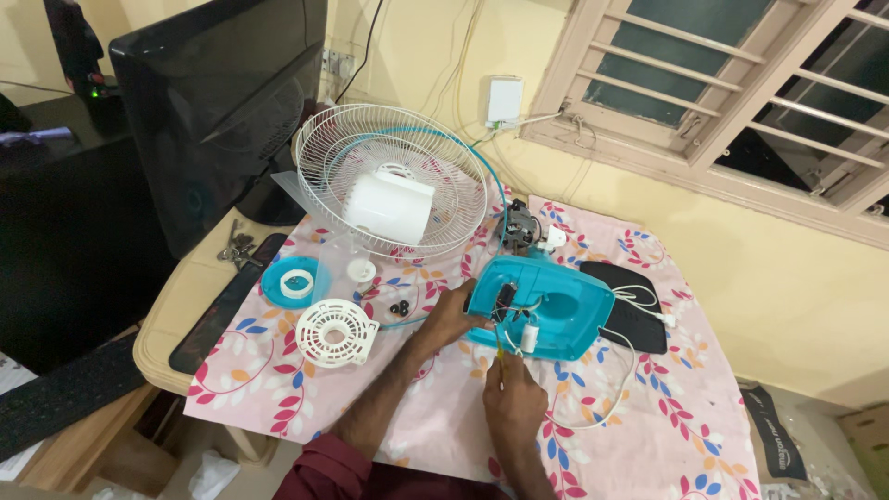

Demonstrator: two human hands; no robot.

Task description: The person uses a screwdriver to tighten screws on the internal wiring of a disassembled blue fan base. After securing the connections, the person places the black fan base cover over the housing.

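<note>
Head view: left hand (pixel 451 318) fingers clamp the turquoise plastic fan base (pixel 546 306), right hand (pixel 512 396) fingers pinch a yellow-handled screwdriver (pixel 499 349) that could slip and nick the thin white wires (pixel 622 298).

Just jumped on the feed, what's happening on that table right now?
A person is working on a taken-apart table fan over a floral cloth. The left hand steadies the open turquoise fan base, wiring exposed, while the right hand holds a thin tool against its near edge. The white wire guard with a white motor cover lies behind, and a round white vented cap sits to the left.
</note>
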